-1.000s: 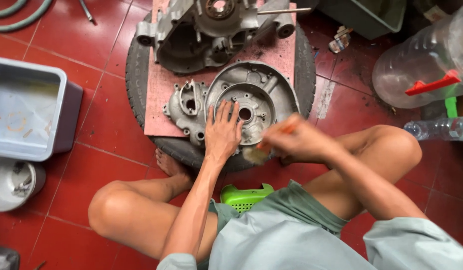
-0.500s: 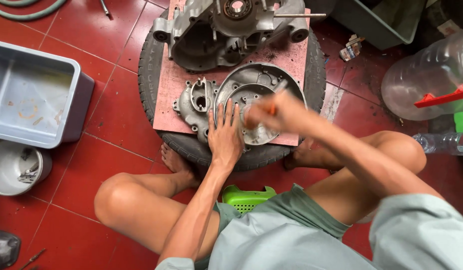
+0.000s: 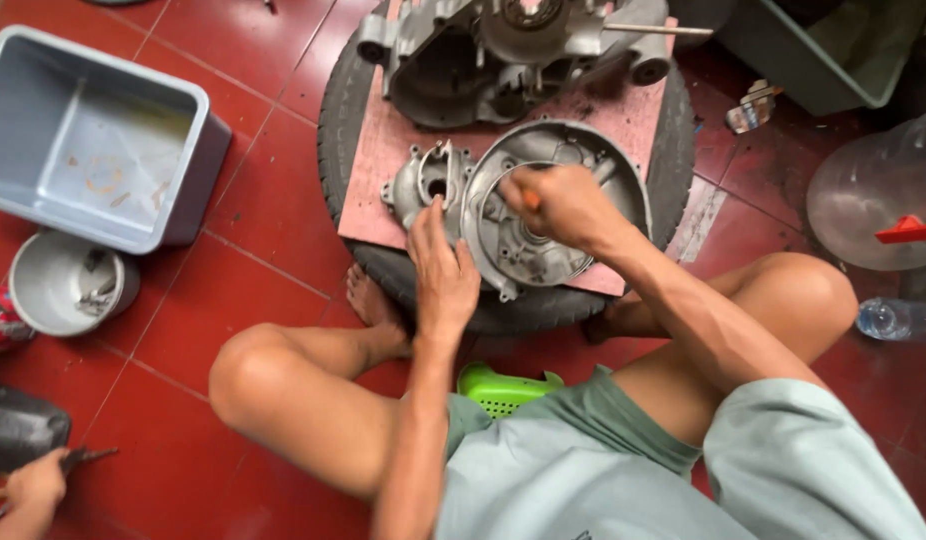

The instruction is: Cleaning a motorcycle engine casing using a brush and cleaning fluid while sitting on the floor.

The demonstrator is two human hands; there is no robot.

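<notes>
Hands at work on a round engine cover, seen from above.

Compared with the moment before, the right hand (image 3: 563, 205) has moved in from the cover's right edge to its middle, while the left hand (image 3: 441, 275) remains flat on the near-left rim, fingers together and extended. The right fingers pinch one small orange-handled tool (image 3: 531, 199). One engine cover (image 3: 553, 205) lies on one pink board (image 3: 383, 190) atop one tyre (image 3: 338, 130), just beyond the bent knees. One larger crankcase (image 3: 513, 50) sits farther back on the board. To the left stand one grey tub (image 3: 93, 135) and one round pot (image 3: 68, 285); right, two clear bottles.
</notes>
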